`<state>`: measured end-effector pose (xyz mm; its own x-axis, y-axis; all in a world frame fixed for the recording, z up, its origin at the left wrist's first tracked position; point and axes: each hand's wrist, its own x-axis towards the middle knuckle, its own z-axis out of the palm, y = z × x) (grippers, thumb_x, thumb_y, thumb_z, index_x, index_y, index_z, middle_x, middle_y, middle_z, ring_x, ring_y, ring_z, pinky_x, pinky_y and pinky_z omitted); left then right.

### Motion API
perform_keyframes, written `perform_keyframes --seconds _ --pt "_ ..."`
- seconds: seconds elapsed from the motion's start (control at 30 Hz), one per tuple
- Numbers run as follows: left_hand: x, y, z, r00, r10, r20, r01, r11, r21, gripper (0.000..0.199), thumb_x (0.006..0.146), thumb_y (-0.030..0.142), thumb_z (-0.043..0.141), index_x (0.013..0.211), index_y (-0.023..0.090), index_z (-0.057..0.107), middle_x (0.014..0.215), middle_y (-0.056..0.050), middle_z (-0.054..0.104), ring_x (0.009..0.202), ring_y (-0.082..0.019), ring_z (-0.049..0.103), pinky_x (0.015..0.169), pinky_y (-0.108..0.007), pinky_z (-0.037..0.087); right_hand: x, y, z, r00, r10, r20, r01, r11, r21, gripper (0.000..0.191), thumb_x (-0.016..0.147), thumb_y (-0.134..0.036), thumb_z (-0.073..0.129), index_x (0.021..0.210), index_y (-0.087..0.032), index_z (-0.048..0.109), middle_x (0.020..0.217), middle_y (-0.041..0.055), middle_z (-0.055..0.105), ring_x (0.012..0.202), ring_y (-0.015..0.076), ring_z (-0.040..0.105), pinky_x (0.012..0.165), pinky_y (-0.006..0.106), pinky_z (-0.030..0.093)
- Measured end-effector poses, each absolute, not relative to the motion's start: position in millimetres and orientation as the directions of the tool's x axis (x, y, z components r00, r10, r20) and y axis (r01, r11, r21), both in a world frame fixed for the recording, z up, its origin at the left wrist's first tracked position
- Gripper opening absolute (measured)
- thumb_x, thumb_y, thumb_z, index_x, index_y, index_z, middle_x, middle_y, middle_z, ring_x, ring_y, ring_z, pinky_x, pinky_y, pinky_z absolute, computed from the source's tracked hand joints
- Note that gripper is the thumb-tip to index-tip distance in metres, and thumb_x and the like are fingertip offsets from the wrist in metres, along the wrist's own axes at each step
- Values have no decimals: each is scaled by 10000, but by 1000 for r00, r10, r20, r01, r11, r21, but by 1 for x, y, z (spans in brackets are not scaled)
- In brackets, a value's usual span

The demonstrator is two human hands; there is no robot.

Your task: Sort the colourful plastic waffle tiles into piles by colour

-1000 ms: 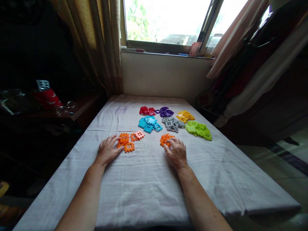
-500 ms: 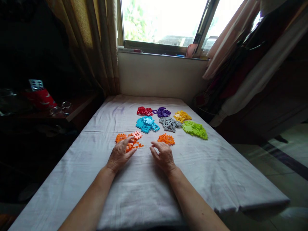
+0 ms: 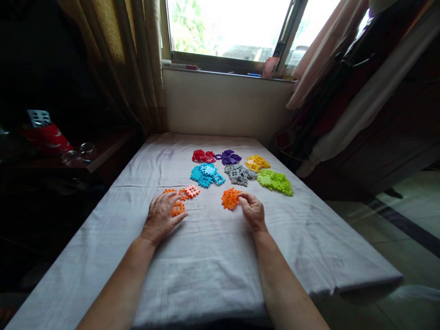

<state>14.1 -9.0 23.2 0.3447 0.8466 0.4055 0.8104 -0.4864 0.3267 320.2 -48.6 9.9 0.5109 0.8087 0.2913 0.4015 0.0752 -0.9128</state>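
Orange interlocking plastic pieces lie in two groups on the cloth-covered table. My left hand (image 3: 161, 216) rests over the left group, its thumb apart from the fingers, partly covering an orange square piece (image 3: 178, 209). Just beyond its fingertips sits a lighter salmon-coloured square piece (image 3: 192, 190). My right hand (image 3: 253, 211) pinches the right edge of the other orange pile (image 3: 230, 198) between thumb and fingers. Exactly which piece it grips is hard to make out.
Farther back lie piles of red (image 3: 203, 156), purple (image 3: 231, 157), blue (image 3: 206, 175), grey (image 3: 238, 174), yellow (image 3: 257, 162) and lime green pieces (image 3: 275, 181). A wall with a window (image 3: 227, 27) borders the table's far edge. Glasses (image 3: 78, 155) sit on furniture at left.
My right hand has moved right and closed at the edge of the right orange pile, which looks more bunched. My left hand has shifted slightly left and nearer over its orange pieces.
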Motion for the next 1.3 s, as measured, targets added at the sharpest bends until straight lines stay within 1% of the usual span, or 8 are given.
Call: perform_keyframes --seconds 0.17,0.3,0.5,0.63,0.8,1.03,1.13,1.3 --pt "-13 -1 22 276 927 254 910 -337 242 573 725 537 706 1224 259 667 1425 -111 572 1333 -330 491 1162 -521 307 363 -52 8 590 797 129 391 -142 -909 291 666 -418 549 770 -214 729 705 13 730 665 196 637 679 308 487" --pt "-17 -1 21 291 933 213 912 -338 232 499 722 537 702 1157 294 703 1418 -86 577 1341 -318 486 1154 -511 321 361 -55 8 588 798 131 514 -243 -823 279 687 -387 523 780 -252 748 677 -12 714 662 192 628 649 294 450" --pt "-15 0 19 353 881 314 870 -433 234 351 751 504 710 1026 291 758 1356 -84 631 1308 -324 522 1116 -508 366 362 -53 -1 536 805 255 706 -262 -659 258 703 -302 514 775 -238 753 828 34 735 792 211 634 740 310 472" --pt "-10 1 19 434 781 449 794 -567 220 280 853 514 622 929 290 772 1239 -67 703 1220 -297 594 1081 -502 397 361 -53 -5 550 779 302 724 -263 -638 264 737 -287 514 817 -235 759 865 47 736 814 215 633 760 316 486" --pt "3 -3 22 417 728 544 759 -609 232 371 963 480 471 942 243 756 993 -65 752 935 -229 677 869 -379 519 342 -55 1 437 760 482 798 -79 -598 249 779 -242 513 841 -220 753 870 66 743 847 222 645 829 335 499" --pt "33 -19 22 412 704 579 667 -666 335 371 995 454 437 988 238 738 931 -39 736 850 -160 690 751 -250 543 279 -61 10 -76 783 618 808 412 -422 226 880 -318 637 1056 -218 739 875 50 750 830 194 672 802 295 506" --pt "45 -24 21 495 654 572 559 -744 366 342 1001 409 443 972 222 729 914 -41 727 831 -144 690 745 -236 546 263 -64 12 -185 808 560 810 448 -379 182 890 -323 670 1038 -253 750 867 37 744 794 171 674 733 257 490" --pt "50 -25 20 538 601 591 485 -794 366 289 994 372 472 979 221 718 895 -42 713 818 -141 683 736 -239 550 260 -67 14 -177 849 497 778 430 -458 188 885 -337 692 1041 -241 736 831 15 735 672 120 641 676 217 474"
